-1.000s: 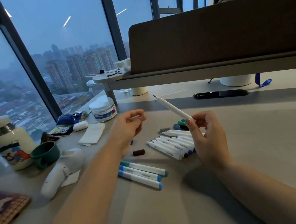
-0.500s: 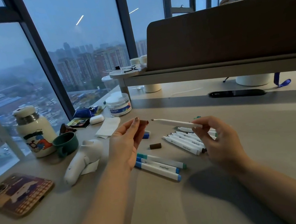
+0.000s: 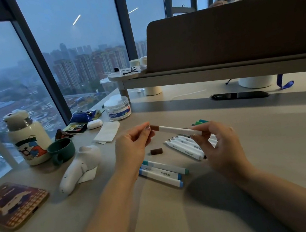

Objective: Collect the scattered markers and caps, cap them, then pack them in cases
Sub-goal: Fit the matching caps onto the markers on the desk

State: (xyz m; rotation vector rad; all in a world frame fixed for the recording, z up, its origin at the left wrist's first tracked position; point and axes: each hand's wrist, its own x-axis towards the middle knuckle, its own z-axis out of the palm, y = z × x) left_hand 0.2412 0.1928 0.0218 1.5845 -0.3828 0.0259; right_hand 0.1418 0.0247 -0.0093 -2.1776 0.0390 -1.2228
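Observation:
A white marker (image 3: 178, 131) is held level above the desk between both hands. My right hand (image 3: 218, 145) pinches its right end. My left hand (image 3: 132, 145) pinches a brown cap (image 3: 155, 127) that sits on the marker's left tip. On the desk below lies a second brown cap (image 3: 156, 151). Three capped blue and teal markers (image 3: 162, 172) lie side by side near my left wrist. A row of several uncapped white markers (image 3: 187, 147) lies under my right hand, partly hidden. Green and teal caps (image 3: 199, 122) show behind them.
At the left stand a white bottle (image 3: 28, 137), a green mug (image 3: 61, 150), a white handheld device (image 3: 80, 167) and a phone (image 3: 10, 205). A folded tissue (image 3: 107, 132), an earbud case (image 3: 94, 124) and a clear jar (image 3: 118, 109) sit further back. A raised shelf (image 3: 221, 71) crosses the rear.
My right hand lowered the marker from pointing up to level. My left hand brought the brown cap onto its tip. The camera turned a little to the left.

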